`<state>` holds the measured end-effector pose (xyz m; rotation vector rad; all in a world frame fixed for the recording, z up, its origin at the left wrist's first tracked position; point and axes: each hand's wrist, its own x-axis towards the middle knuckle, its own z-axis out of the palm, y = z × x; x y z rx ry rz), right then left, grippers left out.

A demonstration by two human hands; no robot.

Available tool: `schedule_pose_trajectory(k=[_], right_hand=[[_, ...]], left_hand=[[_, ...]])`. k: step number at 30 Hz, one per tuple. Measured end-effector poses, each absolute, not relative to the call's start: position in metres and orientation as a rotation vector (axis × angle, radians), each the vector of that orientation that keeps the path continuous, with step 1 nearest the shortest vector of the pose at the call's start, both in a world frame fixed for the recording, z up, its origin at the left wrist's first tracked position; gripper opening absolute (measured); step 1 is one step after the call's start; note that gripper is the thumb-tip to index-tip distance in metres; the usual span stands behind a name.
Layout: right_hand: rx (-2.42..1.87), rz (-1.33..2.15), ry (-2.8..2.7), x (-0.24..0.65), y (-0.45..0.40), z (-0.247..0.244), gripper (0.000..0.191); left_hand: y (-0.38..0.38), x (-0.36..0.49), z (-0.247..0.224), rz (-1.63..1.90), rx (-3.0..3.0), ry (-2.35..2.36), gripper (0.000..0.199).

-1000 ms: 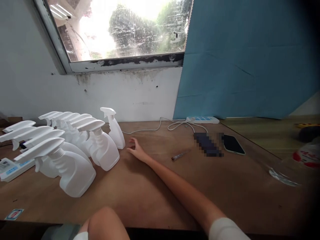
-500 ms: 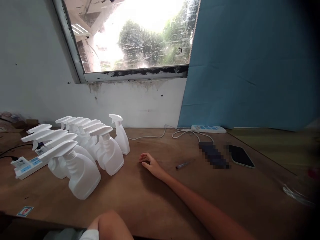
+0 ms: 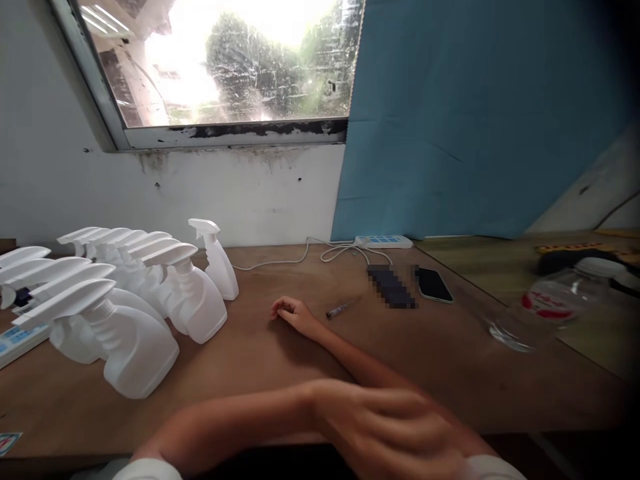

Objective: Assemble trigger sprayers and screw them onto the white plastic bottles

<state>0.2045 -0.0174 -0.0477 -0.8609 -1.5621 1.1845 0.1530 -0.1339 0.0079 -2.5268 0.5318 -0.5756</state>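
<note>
My right hand rests on the brown table with its fingers loosely curled, a gap inside them and nothing held. A small pen-like item lies just right of it. My left hand reaches across at the bottom, over my right forearm near the white sleeve. Its fingers are stretched out and blurred, with nothing seen in them; whether they touch the arm is unclear. On the left, white spray bottles stand in rows, the nearest one in front and another at the back.
A blurred dark item and a phone lie on the table at right. Beyond them is a clear bottle with a red label. White power strips lie at the back and far left, with a cable between.
The view has shifted right, bringing the clear bottle more into view. My left hand has come in across my right forearm. My right hand stays on the table, its fingers slightly more curled.
</note>
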Motion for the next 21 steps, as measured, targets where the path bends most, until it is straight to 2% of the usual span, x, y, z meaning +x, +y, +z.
schedule_pose_trajectory(k=[3,6,13,16,21], right_hand=[[-0.931,1.153,-1.501,0.235,-0.023,-0.047,0.008],[-1.036,1.071,-1.370,0.271,-0.025,-0.049,0.007],[-1.177,0.908,-1.092,0.331,-0.019,-0.048,0.010],[-1.192,0.905,-1.059,0.334,-0.016,-0.047,0.012],[-1.228,0.928,-1.101,0.330,-0.012,-0.048,0.012]], left_hand=[[-0.095,0.134,-0.004,-0.905,-2.528,0.458,0.034],[-0.057,0.105,-0.014,-1.149,-2.555,0.088,0.024],[-0.012,0.061,-0.010,-1.547,-2.438,-0.698,0.024],[0.001,0.045,0.000,-1.573,-2.226,-0.752,0.034],[0.017,0.030,0.022,-1.583,-2.008,-0.800,0.063]])
